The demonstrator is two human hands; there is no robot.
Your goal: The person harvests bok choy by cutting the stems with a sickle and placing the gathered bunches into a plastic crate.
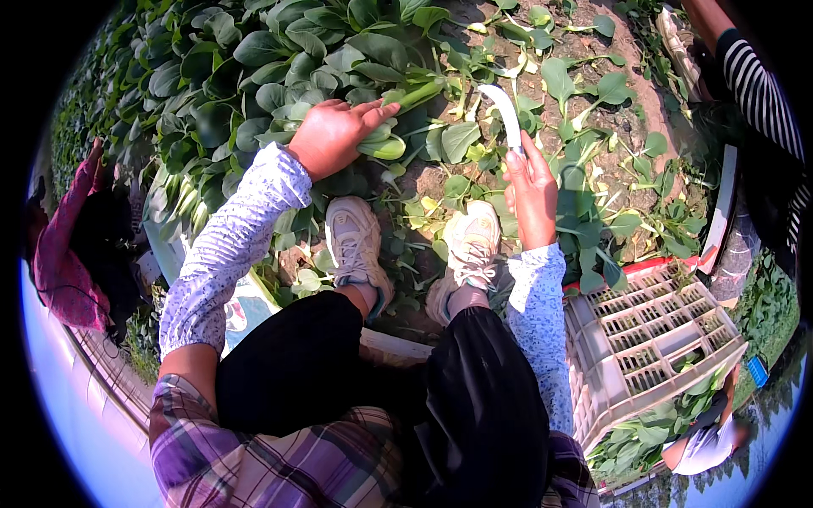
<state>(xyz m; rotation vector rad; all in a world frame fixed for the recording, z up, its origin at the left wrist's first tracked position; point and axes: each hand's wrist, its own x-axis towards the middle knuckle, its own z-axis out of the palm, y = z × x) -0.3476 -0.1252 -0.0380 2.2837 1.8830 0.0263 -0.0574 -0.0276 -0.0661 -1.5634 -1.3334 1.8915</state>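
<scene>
My left hand [340, 133] lies over a cut head of leafy greens like bok choy [383, 147], its thumb and fingers around the pale stems beside the standing leafy plants [267, 76]. Whether it grips one head or more is unclear. In my right hand [532, 190] is a small curved knife [505, 114], its pale blade pointing up and away from me, apart from the plants. Loose leaves [460, 141] lie on the soil between the two hands.
A pale plastic crate [641, 330] stands at my right, with greens [648, 438] beyond it. More cut greens [184, 202] lie at my left. My shoes [356, 244] are on leaf-strewn soil. One person [70, 247] is at far left; others are on the right, one in striped sleeves [759, 95].
</scene>
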